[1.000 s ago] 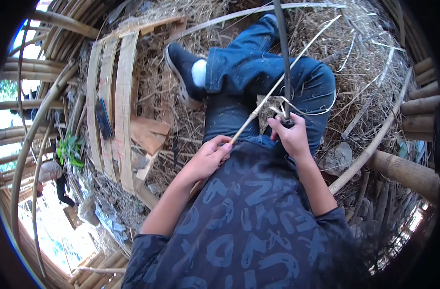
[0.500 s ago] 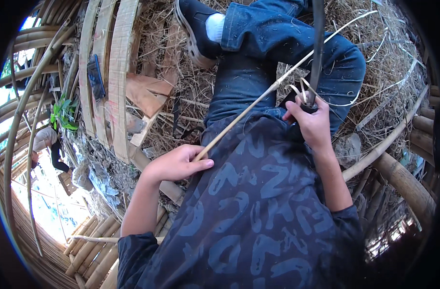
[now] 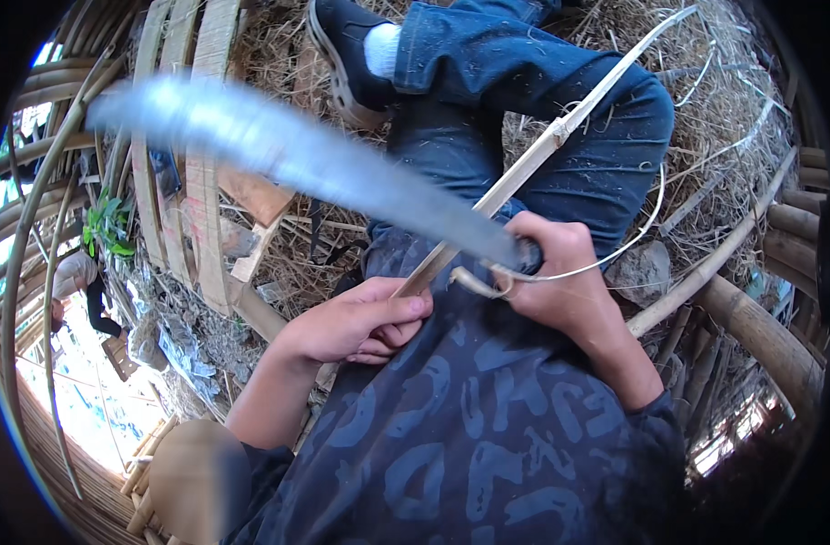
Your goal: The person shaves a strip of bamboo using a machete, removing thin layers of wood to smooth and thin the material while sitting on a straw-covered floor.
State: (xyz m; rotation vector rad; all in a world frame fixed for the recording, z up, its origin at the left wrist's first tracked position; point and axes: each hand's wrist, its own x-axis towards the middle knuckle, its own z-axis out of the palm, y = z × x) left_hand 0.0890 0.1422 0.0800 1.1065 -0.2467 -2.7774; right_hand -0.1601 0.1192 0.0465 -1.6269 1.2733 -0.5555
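Note:
My left hand (image 3: 365,322) is closed around the near end of a long, pale bamboo strip (image 3: 524,168). From there the strip slants up and right across my lap and jeans, with a node partway along it. My right hand (image 3: 560,268) grips the dark handle of a machete (image 3: 288,145). Its wide blade, smeared by motion, points to the upper left and crosses over the strip just beyond my left hand. A thin, curled shaving (image 3: 656,204) loops beside my right hand; whether the fingers pinch it I cannot tell.
Wooden slats (image 3: 211,182) and straw litter lie on the left. A rock (image 3: 642,272) and a thick bamboo pole (image 3: 760,341) are at the right. Beyond a bamboo frame (image 3: 43,209) at far left, another person (image 3: 79,277) bends down.
The machete has swung from pointing up to pointing left over the strip, and my right hand has come lower and closer to the left. The strip has rolled to show a flat, pale face.

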